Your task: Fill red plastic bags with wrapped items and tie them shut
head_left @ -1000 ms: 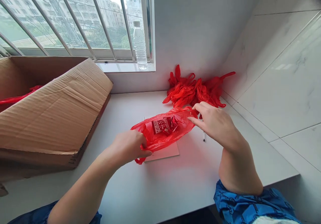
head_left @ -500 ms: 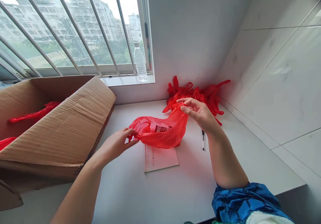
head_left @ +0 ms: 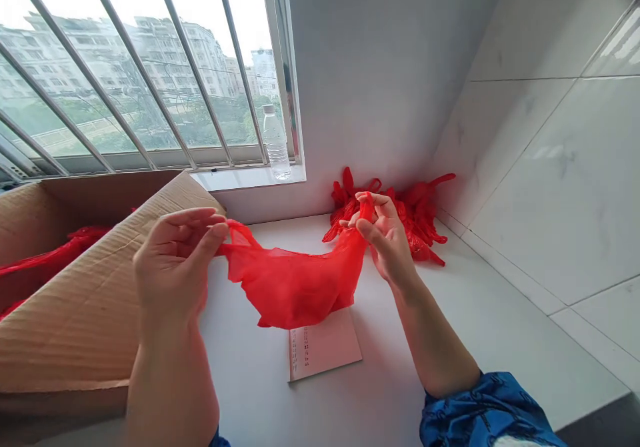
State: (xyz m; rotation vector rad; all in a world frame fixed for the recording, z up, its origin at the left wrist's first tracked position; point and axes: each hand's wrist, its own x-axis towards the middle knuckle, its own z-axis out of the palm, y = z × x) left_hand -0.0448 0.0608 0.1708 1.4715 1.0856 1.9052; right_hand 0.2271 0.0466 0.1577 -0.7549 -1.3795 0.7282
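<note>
A red plastic bag (head_left: pixel 295 285) hangs between my two hands above the white counter (head_left: pixel 450 327), sagging in the middle with something inside. My left hand (head_left: pixel 175 260) pinches one handle of the bag at the left, in front of the cardboard box. At the right, my right hand (head_left: pixel 383 233) grips the other handle, fingers closed round it. Under the bag lies a pale paper sheet (head_left: pixel 323 347) with printed lines.
A big open cardboard box (head_left: pixel 85 300) with red bags inside stands at the left. A heap of red plastic bags (head_left: pixel 420 210) lies in the back corner. A clear water bottle (head_left: pixel 275 143) stands on the window sill. Tiled wall at the right.
Both hands have lifted the red bag off the counter by its handles and pulled them apart. My left hand rose and moved left. The box inside the bag no longer shows.
</note>
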